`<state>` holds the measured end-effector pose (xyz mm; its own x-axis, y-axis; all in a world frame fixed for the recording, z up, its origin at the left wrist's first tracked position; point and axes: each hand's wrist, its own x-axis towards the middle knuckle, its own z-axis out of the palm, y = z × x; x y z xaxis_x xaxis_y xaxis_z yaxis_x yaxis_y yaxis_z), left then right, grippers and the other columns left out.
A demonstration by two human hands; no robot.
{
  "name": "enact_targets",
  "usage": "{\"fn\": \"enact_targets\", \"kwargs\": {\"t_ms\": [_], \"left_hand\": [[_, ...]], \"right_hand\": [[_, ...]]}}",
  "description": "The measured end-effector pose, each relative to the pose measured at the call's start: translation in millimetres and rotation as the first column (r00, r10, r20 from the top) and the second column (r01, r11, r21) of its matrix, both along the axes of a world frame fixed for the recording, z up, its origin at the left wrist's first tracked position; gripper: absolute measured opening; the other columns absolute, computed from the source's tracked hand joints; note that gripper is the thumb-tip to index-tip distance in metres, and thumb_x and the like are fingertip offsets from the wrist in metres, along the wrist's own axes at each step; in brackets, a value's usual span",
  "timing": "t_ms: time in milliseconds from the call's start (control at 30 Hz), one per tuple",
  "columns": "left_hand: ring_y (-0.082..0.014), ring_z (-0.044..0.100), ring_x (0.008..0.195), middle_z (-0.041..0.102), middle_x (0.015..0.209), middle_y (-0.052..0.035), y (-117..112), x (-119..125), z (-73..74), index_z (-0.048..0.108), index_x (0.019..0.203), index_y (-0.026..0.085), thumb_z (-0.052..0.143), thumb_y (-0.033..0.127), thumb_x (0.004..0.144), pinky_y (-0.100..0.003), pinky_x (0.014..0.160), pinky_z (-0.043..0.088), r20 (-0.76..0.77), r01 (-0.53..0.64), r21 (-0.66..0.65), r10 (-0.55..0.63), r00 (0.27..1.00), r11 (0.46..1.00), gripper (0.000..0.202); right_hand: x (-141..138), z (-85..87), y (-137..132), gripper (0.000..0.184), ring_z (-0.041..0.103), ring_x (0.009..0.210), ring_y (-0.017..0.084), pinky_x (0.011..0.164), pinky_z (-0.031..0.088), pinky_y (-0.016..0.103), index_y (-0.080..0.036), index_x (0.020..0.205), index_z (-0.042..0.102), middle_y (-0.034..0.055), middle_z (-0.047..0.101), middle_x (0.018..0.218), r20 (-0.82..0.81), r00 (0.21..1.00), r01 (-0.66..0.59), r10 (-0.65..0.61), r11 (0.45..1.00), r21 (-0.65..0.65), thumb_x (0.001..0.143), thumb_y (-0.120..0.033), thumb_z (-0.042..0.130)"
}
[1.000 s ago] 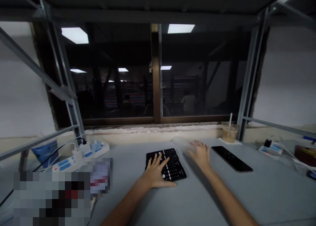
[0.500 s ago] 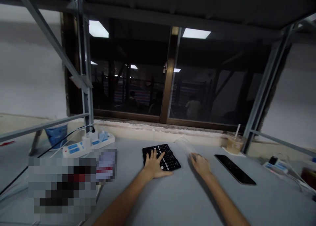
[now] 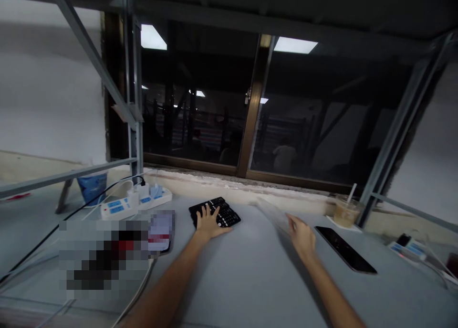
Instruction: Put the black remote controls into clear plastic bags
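A black calculator (image 3: pixel 222 211) lies on the grey table (image 3: pixel 250 280) near the window sill. My left hand (image 3: pixel 208 224) rests flat on its near left part, fingers stretched out and spread. To the right, a clear plastic cover (image 3: pixel 272 212) slants over the table, faint and hard to make out. My right hand (image 3: pixel 302 236) has its fingers curled on the near end of that cover. The two hands are apart, with bare table between them.
A dark phone (image 3: pixel 345 255) lies right of my right hand. Behind it stands a plastic cup with a straw (image 3: pixel 345 213). A white power strip (image 3: pixel 134 203) with plugs and cables and a blue cup (image 3: pixel 92 186) sit at the left; another strip (image 3: pixel 408 247) sits at the far right.
My left hand has pushed the calculator left and away, nearer the left power strip. My right hand went from spread over the clear cover to curled on its near end. The view swung.
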<state>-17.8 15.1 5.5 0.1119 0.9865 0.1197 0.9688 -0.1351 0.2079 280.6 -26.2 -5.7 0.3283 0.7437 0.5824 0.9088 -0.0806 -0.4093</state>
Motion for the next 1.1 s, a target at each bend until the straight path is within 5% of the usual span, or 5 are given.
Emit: {"fn": "enact_targets", "kwargs": {"t_ms": [133,333,600,933,1100], "left_hand": [[-0.0364,0.027,0.127,0.039,0.135,-0.0190,6.2,-8.4,-1.4,0.042,0.129,0.018,0.052,0.072,0.059,-0.049,0.100,0.020,0.005,-0.016,0.172,0.016,1.000,0.985,0.089],[-0.0291,0.045,0.108,0.053,0.113,-0.0138,6.5,-12.2,0.2,0.059,0.106,0.019,0.062,0.045,0.068,-0.043,0.091,0.032,0.032,0.007,0.294,-0.017,0.999,0.956,0.045],[-0.0269,0.044,0.108,0.054,0.110,-0.0117,-4.6,-9.4,10.7,0.059,0.100,0.018,0.064,0.034,0.068,-0.039,0.088,0.035,0.039,0.013,0.207,-0.021,0.999,0.978,0.036],[-0.0218,0.056,0.100,0.063,0.104,-0.0066,-15.6,-4.7,26.8,0.061,0.103,0.018,0.067,0.024,0.061,-0.029,0.084,0.041,0.077,0.063,0.088,-0.070,0.995,0.994,0.043],[-0.0232,0.057,0.099,0.064,0.105,-0.0061,-22.9,5.3,36.2,0.059,0.105,0.018,0.065,0.023,0.067,-0.032,0.086,0.039,0.090,0.100,0.296,-0.132,0.987,0.950,0.039]], "right_hand": [[-13.5,3.7,3.0,0.037,0.062,0.094,0.024,0.083,0.046,0.037,-0.017,0.099,0.067,0.0105,0.067,0.103,-0.176,0.918,-0.303,0.356,0.914,0.271,0.080,-0.034,0.041],[-42.7,0.0,0.1,0.025,0.063,0.089,0.022,0.087,0.044,0.040,-0.021,0.080,0.072,0.0070,0.070,0.091,-0.233,0.654,-0.722,0.720,0.686,0.092,0.073,-0.021,0.047],[-40.2,-5.9,-2.7,0.029,0.063,0.087,0.021,0.082,0.045,0.037,-0.023,0.072,0.073,0.0056,0.070,0.092,-0.205,0.572,-0.818,0.794,0.570,-0.074,0.067,-0.012,0.046],[-39.8,-8.8,-1.8,0.028,0.060,0.093,0.020,0.084,0.044,0.037,-0.023,0.076,0.073,0.0071,0.066,0.101,-0.241,0.568,-0.823,0.787,0.551,-0.139,0.071,-0.014,0.047],[-62.6,1.8,-19.1,0.028,0.056,0.103,0.023,0.090,0.041,0.038,-0.023,0.092,0.071,0.0081,0.063,0.110,-0.444,0.497,-0.864,0.746,0.469,-0.181,0.074,-0.040,0.058]]}}
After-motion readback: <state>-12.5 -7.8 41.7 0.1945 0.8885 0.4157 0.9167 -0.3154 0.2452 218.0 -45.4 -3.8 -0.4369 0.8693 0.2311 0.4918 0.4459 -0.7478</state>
